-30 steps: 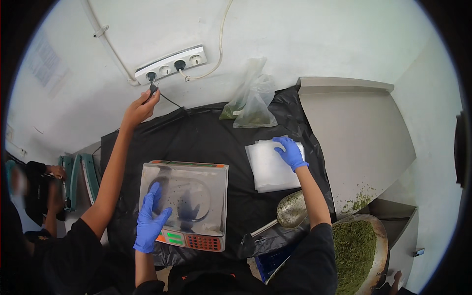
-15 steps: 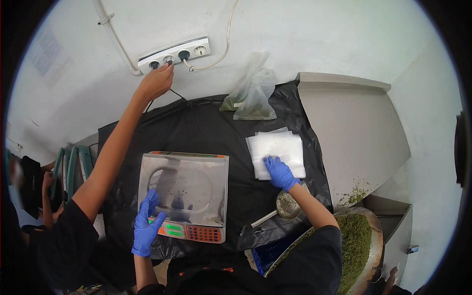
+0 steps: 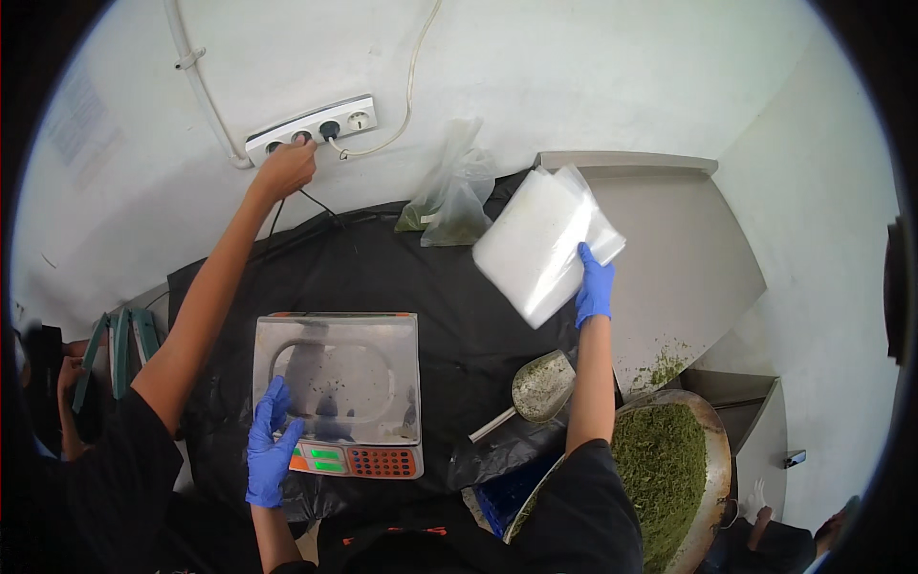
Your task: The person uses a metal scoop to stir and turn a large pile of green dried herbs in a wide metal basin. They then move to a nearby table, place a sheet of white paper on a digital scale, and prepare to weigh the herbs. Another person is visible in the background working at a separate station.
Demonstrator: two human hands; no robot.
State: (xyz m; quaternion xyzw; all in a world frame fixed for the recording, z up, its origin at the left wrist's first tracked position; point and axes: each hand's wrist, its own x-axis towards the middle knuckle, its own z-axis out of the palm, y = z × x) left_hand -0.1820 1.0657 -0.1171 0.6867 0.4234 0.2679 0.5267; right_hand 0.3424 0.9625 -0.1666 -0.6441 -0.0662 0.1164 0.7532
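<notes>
Right hand (image 3: 595, 284) grips plastic bags (image 3: 537, 244) by their four-o'clock edge, likely keeping them together; left hand (image 3: 268, 448), loosely open, overlaps the scale (image 3: 346, 394).

Sheet stack (image 3: 540, 251): thin plastic, translucent, glossy with glare. Scale pan (image 3: 340, 378): smooth metal, soft reflections, flecked. Table cover (image 3: 454, 316): black plastic film, creased, low sheen. Scoop (image 3: 543, 386): metal, specked. Steel-looking counter (image 3: 684, 258): smooth, matt
</notes>
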